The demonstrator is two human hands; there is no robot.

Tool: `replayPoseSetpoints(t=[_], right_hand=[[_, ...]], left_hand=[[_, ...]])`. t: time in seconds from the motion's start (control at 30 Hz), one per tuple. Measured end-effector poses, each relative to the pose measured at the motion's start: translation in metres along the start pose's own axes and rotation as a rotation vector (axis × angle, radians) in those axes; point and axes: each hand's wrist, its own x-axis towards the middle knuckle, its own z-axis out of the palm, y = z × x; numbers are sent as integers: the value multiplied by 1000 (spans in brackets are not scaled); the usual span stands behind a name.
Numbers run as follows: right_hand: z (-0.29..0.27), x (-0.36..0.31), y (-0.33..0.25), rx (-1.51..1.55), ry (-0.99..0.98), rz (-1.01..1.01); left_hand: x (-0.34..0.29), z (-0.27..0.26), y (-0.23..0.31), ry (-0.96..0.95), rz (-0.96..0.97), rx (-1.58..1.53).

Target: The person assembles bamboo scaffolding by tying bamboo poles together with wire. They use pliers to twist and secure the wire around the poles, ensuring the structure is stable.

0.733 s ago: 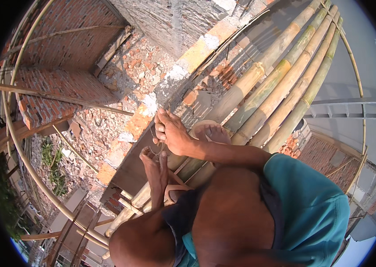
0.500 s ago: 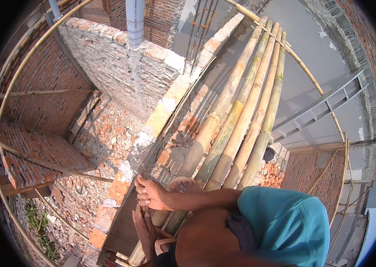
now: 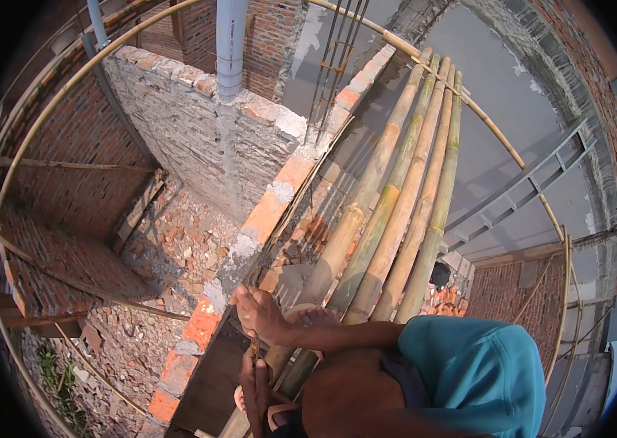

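Observation:
My right hand is closed in a fist just right of the brick wall top, its forearm crossing over the bamboo poles. Right below it, my left hand has its fingers drawn together. A thin brownish strand seems to run between the two hands; it is too small to name. Beside my right wrist a bare foot rests on the bamboo poles, and toes show beside my left hand. A dark brown board lies along the wall beneath my hands.
The bamboo poles form a narrow platform high above rubble. A bamboo rail crosses their far end. Steel rods and a grey pipe rise from the walls. A metal ladder leans at the right.
Both hands have shifted slightly right in the picture, and the left fingers look more drawn together below the right fist. The whole view has tilted a little.

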Motion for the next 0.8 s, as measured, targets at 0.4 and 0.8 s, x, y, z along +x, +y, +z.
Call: replayPoseSetpoints(t=[0.4, 0.8], right_hand=[[-12, 6, 5, -286, 65, -59], [-20, 1, 27, -473, -544, 529]], left_hand=[[-10, 1, -48, 110, 285, 373], [-88, -40, -61, 591, 171, 279]])
